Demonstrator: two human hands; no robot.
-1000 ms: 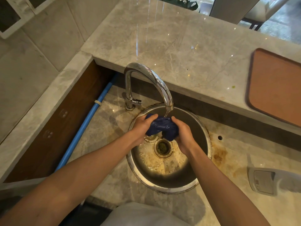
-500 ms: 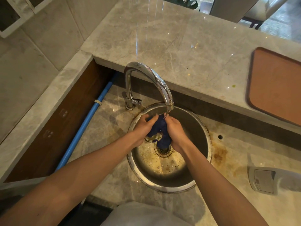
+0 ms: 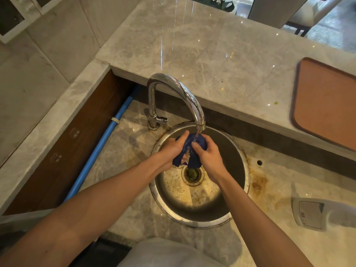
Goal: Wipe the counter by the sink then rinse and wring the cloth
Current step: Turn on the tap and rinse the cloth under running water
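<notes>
A dark blue cloth [image 3: 194, 153] is bunched between both hands over the round steel sink [image 3: 236, 193], right under the spout of the chrome faucet [image 3: 181, 93]. Water runs from the spout onto the cloth. My left hand [image 3: 172, 150] grips the cloth's left side and my right hand [image 3: 209, 158] grips its right side, fingers closed around it. A tail of cloth hangs down toward the drain [image 3: 192, 173]. The marble counter [image 3: 119, 157] around the sink shows brown stains at the right.
A raised marble ledge [image 3: 221, 60] runs behind the faucet, with a brown tray [image 3: 325, 105] on its right end. A white bottle [image 3: 319, 214] lies on the counter at the right. A blue pipe [image 3: 100, 147] runs along the left wall panel.
The hands have squeezed together, gathering the spread cloth into a tight bunch beneath the running water, with one end now hanging toward the drain.
</notes>
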